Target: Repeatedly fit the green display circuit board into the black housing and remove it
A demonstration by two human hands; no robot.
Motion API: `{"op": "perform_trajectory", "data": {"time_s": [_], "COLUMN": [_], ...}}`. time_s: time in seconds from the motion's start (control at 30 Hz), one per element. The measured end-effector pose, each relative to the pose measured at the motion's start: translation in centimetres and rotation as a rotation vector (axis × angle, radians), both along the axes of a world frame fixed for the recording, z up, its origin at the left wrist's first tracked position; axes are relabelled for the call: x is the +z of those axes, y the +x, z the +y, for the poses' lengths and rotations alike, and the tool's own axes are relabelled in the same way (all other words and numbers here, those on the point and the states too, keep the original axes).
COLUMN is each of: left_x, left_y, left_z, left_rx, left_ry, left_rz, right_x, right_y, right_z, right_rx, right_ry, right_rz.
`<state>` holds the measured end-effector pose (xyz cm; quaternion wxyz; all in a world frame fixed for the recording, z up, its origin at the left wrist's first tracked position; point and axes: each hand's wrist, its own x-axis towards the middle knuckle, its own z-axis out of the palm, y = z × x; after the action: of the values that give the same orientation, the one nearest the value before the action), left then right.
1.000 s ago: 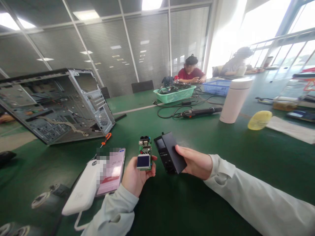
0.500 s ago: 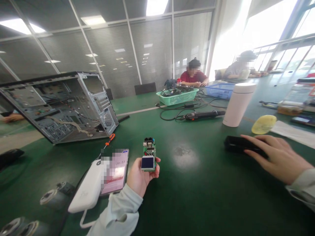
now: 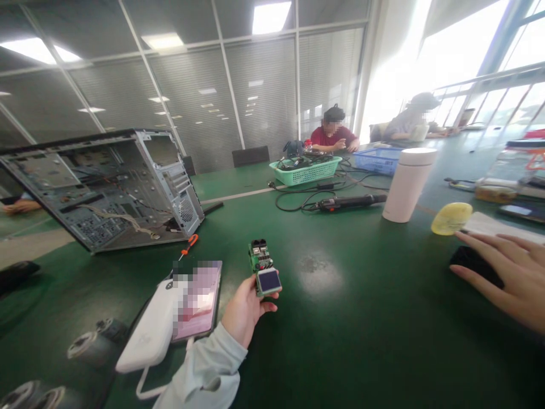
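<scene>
A small green circuit board (image 3: 260, 264) with a dark little screen rests in my left hand (image 3: 247, 309), gripped between thumb and fingers, its screen facing me. My right hand (image 3: 506, 272) is at the right edge, over a black object (image 3: 479, 266) whose kind I cannot make out. Thumb and fingers lie along its two sides; most of it is hidden by the hand. Close to my left wrist lie a phone (image 3: 200, 307) and a white power bank (image 3: 147, 332) with a white cable. Just beyond my right fingers is a yellow, rounded object (image 3: 451, 218).
An open computer case (image 3: 187, 213) stands at left, with an orange-handled screwdriver (image 3: 189, 245) beside it. Metal cylinders (image 3: 87, 347) sit front left. Farther back are a green basket (image 3: 310, 173), a corded black tool (image 3: 351, 203), a blue basket (image 3: 377, 159) and a pale pink tumbler (image 3: 406, 187). People sit beyond.
My right hand has moved right with the black object and now covers more of it. In my left hand the circuit board has turned and shifted slightly right.
</scene>
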<state>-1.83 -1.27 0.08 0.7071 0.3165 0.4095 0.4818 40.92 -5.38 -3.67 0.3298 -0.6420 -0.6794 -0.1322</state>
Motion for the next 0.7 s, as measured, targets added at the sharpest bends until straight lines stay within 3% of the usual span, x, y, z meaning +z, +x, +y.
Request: {"op": "perform_trajectory", "data": {"time_s": [0.13, 0.27, 0.4, 0.57, 0.7], "left_x": [-0.4, -0.7, -0.3, 0.4, 0.8], "left_y": [0.3, 0.2, -0.1, -0.2, -0.2], "left_z": [0.2, 0.5, 0.3, -0.8, -1.3], "left_rx": [0.114, 0.176, 0.149, -0.008, -0.079], "left_ry": [0.014, 0.112, 0.321, 0.664, 0.837], "left_rz": [0.057, 0.192, 0.389, 0.722, 0.883], "right_x": [2.3, 3.3, 4.4, 4.0, 3.1], "right_y": [-7.6, -13.5, -18.5, -22.8, -23.5], "right_z": [1.2, 1.9, 2.0, 2.5, 3.0], "right_rx": [0.083, 0.273, 0.433, 0.547, 0.649], "right_ry": [0.160, 0.175, 0.138, 0.162, 0.163], "right_rz": [-0.310, -0.296, -0.299, -0.342, -0.301]}}
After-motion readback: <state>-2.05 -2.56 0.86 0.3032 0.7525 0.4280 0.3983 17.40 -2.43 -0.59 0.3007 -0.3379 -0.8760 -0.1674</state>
